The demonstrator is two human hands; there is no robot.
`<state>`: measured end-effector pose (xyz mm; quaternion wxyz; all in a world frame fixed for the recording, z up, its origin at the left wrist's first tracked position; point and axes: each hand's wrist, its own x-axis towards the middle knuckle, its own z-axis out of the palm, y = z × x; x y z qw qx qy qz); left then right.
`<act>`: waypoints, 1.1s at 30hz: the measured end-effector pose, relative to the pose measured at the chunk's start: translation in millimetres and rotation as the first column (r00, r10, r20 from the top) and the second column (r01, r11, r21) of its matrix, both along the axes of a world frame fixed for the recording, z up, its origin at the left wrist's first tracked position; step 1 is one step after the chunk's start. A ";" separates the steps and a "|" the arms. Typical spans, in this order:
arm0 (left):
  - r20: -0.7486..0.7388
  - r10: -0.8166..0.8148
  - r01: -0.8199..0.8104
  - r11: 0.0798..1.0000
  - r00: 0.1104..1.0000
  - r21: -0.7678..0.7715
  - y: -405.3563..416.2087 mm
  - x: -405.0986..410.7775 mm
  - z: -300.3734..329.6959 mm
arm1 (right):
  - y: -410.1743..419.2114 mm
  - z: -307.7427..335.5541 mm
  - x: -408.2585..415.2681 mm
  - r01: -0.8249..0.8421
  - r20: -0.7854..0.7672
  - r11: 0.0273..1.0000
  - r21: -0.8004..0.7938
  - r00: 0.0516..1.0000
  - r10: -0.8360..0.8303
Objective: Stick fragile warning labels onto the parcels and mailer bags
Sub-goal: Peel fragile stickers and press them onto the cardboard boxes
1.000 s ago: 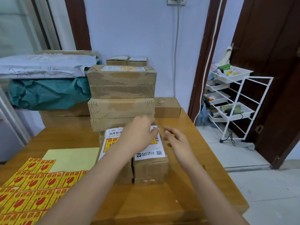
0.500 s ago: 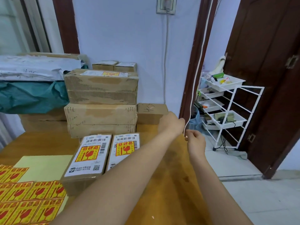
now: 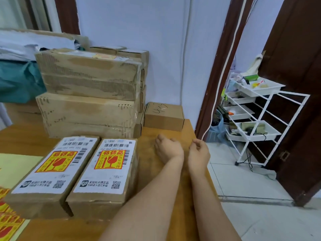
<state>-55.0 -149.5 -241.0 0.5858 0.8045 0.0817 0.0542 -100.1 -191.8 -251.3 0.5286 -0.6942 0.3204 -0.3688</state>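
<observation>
Two brown parcels lie side by side on the wooden table [image 3: 149, 173]. The left parcel [image 3: 33, 200] and the right parcel [image 3: 97, 202] each carry a white shipping label with a yellow-and-red fragile sticker [image 3: 110, 160] on top. More fragile stickers [image 3: 8, 221] lie on a sheet at the lower left edge. My left hand [image 3: 168, 148] rests on the table to the right of the parcels, fingers curled under, holding nothing I can see. My right hand [image 3: 198, 152] is close beside it near the table's right edge, fingers curled toward the thumb.
A stack of large taped boxes [image 3: 86, 94] stands behind the parcels, with a small unlabelled box [image 3: 164, 117] to its right. White and teal mailer bags [image 3: 17, 80] are piled at the back left. A white wire trolley [image 3: 257, 110] stands beyond the table's right edge by a dark door.
Both hands left the right parcel, swung right, then came down toward the table. The view turned right, so the parcels now sit at the left.
</observation>
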 end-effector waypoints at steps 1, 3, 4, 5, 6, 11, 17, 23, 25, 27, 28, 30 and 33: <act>0.043 0.007 -0.007 1.000 0.999 -0.001 -4.0 2.2 -3.1 | -3.0 -1.5 4.2 0.004 0.007 1.000 -0.007 1.000 -0.004; 0.116 0.018 -0.013 0.999 0.993 -0.039 -9.9 9.0 -8.6 | -9.7 -4.2 11.7 0.005 0.011 1.000 -0.030 1.000 -0.005; 0.145 0.038 -0.025 0.996 0.989 -0.084 -11.3 13.9 -10.5 | -12.9 -4.1 15.4 -0.002 0.013 0.999 -0.044 1.000 0.002; 0.164 0.065 -0.043 0.990 0.984 -0.134 -11.5 18.8 -10.6 | -16.1 -4.3 19.6 -0.011 0.017 0.998 -0.059 1.000 0.012; 0.171 0.089 -0.058 0.982 0.981 -0.179 -11.2 24.7 -10.2 | -18.5 -3.8 23.2 -0.022 0.021 0.997 -0.076 0.999 0.024; 0.125 0.131 -0.083 0.938 0.983 -0.337 -9.5 57.0 0.1 | -29.2 -2.2 47.9 -0.057 0.064 0.986 -0.156 0.996 0.068; 0.120 0.187 -0.122 0.900 0.975 -0.418 -5.2 82.3 6.6 | -37.2 0.1 78.6 -0.130 0.066 0.966 -0.223 0.987 0.148; 0.154 0.007 0.040 0.954 0.988 -0.298 -2.4 96.7 8.5 | -44.2 -0.5 99.0 -0.210 0.031 0.969 -0.131 0.976 0.216; 0.141 -0.061 0.091 0.972 0.988 -0.217 1.2 100.7 7.9 | -43.0 1.9 101.6 -0.254 0.031 0.964 -0.080 0.966 0.257; 0.113 -0.108 0.122 0.984 0.988 -0.131 3.4 102.1 8.1 | -39.5 4.0 103.2 -0.302 0.012 0.950 -0.077 0.953 0.304; 0.103 -0.121 0.132 0.986 0.987 -0.105 4.2 101.8 8.6 | -37.2 4.3 103.7 -0.323 -0.002 0.942 -0.094 0.946 0.325; 0.106 -0.120 0.129 0.989 0.987 -0.078 4.6 100.6 10.6 | -34.1 4.8 105.3 -0.345 0.009 0.933 -0.099 0.938 0.348; 0.133 -0.042 0.056 0.993 0.990 -0.101 3.2 98.0 11.6 | -35.1 3.6 106.5 -0.293 0.051 0.953 -0.077 0.953 0.297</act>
